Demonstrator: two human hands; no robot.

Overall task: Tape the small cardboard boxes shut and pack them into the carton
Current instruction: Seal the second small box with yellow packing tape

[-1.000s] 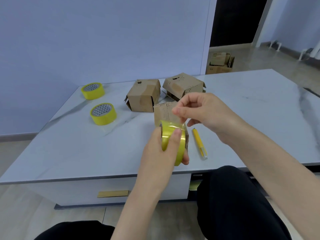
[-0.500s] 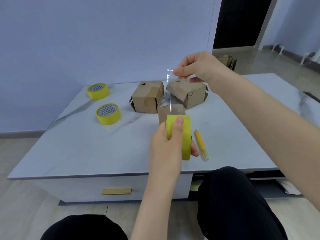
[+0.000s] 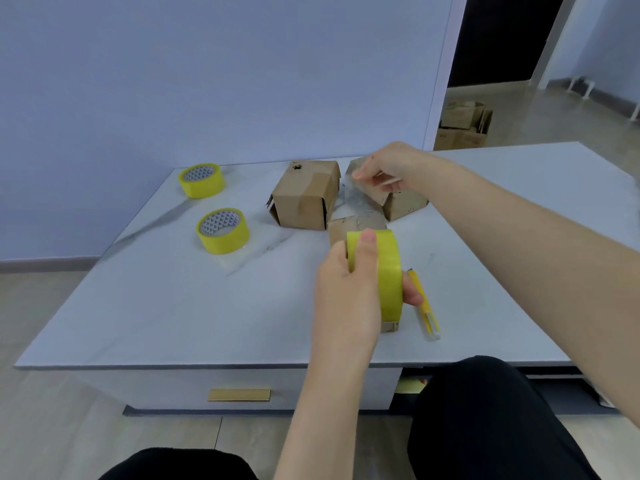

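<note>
My left hand (image 3: 346,292) grips a yellow tape roll (image 3: 389,271) above the table's front. My right hand (image 3: 388,166) pinches the free end of a clear tape strip (image 3: 353,199) that runs from the roll back over the boxes. Three small cardboard boxes stand mid-table: one on the left (image 3: 304,195), one behind my right hand (image 3: 403,202), and a smaller one (image 3: 341,226) partly hidden by the roll. No carton shows on the table.
Two more yellow tape rolls (image 3: 201,180) (image 3: 223,230) lie at the table's left. A yellow utility knife (image 3: 427,308) lies right of the held roll. The white marble table (image 3: 173,306) has a drawer below. Cardboard boxes (image 3: 462,124) sit on the floor behind.
My right hand pulled the tape end up and away from the roll, then came down toward the back boxes. The left hand kept the roll nearly still.
</note>
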